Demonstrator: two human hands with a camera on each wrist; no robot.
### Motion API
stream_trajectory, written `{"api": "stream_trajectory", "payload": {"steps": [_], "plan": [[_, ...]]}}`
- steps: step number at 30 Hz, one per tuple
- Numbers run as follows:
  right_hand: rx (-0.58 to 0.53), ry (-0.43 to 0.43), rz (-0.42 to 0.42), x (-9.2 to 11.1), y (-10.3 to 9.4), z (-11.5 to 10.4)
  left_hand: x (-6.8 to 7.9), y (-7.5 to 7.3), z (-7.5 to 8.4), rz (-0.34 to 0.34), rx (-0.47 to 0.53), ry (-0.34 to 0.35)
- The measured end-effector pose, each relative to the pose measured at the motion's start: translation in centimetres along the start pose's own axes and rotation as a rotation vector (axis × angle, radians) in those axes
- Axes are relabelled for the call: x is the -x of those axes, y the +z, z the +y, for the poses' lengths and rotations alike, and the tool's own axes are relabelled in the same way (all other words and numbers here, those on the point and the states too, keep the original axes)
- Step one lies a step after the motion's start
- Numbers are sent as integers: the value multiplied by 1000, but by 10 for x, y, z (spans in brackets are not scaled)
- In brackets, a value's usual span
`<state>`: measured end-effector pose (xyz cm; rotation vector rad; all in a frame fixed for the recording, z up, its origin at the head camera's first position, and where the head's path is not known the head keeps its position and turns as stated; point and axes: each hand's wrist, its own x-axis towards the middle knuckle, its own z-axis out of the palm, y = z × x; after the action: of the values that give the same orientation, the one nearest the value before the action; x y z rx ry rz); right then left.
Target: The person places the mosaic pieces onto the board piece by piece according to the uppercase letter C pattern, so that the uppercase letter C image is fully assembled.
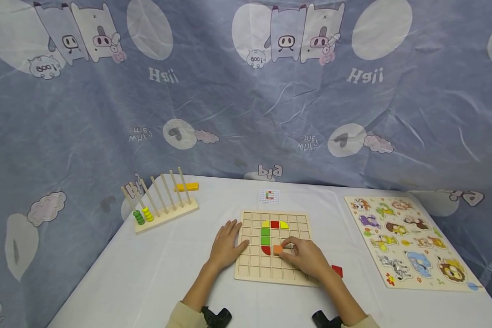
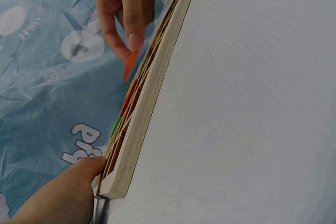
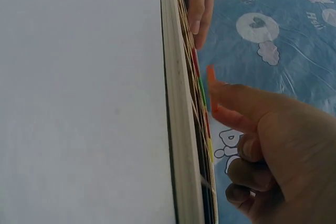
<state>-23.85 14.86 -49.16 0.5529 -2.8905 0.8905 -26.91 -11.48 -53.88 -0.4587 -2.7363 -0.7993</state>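
Note:
On the white table lies a square wooden grid board (image 1: 250, 269). My left hand (image 1: 226, 246) rests at its left edge, fingers fairly straight and the thumb over the rim. Between thumb and fingers, my right hand (image 1: 307, 258) pinches an orange square tile (image 1: 278, 249) just above the grid; the left wrist view shows the tile (image 2: 129, 66) tilted and apart from the board. Beside it a red rounded tile (image 1: 266, 250) sits in a cell. Above that are two green tiles (image 1: 265, 236), then a row with a red square tile (image 1: 274, 224) between two yellow pieces.
A small pattern card (image 1: 269, 196) lies behind the board. At the left stands a peg rack (image 1: 168, 215) with green and yellow beads, a yellow block (image 1: 187, 187) behind it. An animal puzzle (image 1: 414, 243) lies right. A red piece (image 1: 337, 271) is by my right forearm.

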Motion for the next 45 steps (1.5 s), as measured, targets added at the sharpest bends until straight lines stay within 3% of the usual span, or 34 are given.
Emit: {"api": "stream_trajectory", "payload": {"steps": [7,23,29,39,45], "plan": [[111,-34,32,-2,8,-2,1,0,0,-7,5,-2],[91,-19,32,1,9,-3,2,-1,0,3,-4,7],[36,34,15,12,-5,3,3,-1,2,-11,6,12],[69,51,72,31,-36,29,2,-1,-1,-4,-13,-6],[86,109,20,45,-47,44,2,0,0,-6,-13,-5]]}}
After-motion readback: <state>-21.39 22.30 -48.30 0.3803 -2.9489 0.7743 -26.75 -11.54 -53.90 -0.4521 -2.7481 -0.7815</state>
